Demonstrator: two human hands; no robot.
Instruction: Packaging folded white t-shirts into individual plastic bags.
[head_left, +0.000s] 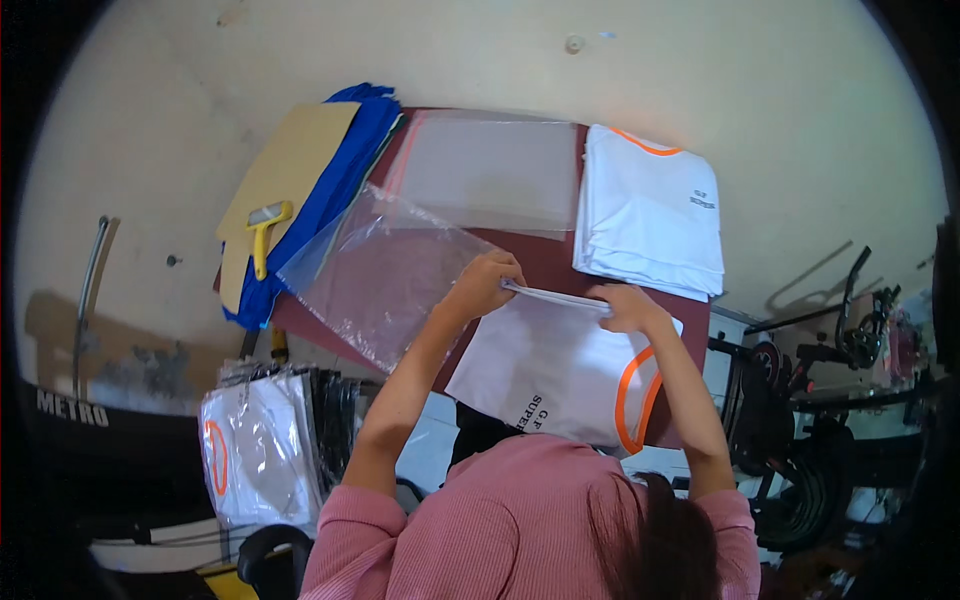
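A white T-shirt (547, 360) with an orange neckband and dark print lies folded at the near edge of the table, its collar turned to the right. My left hand (487, 283) grips the left end of its far folded edge. At the right end of that same edge, my right hand (634, 306) pinches the cloth, its fingertips partly hidden. Left of the shirt a clear plastic bag (390, 262) lies flat and slanted, partly behind my left forearm.
Clear bags (487, 172) lie stacked at the table's (547, 259) far side, left of folded white shirts (652, 217). A yellow lint roller (262, 236) rests on cardboard (300, 172) over blue cloth (341, 172). Bagged shirts (262, 450) stand lower left; an exercise bike (780, 397) stands right.
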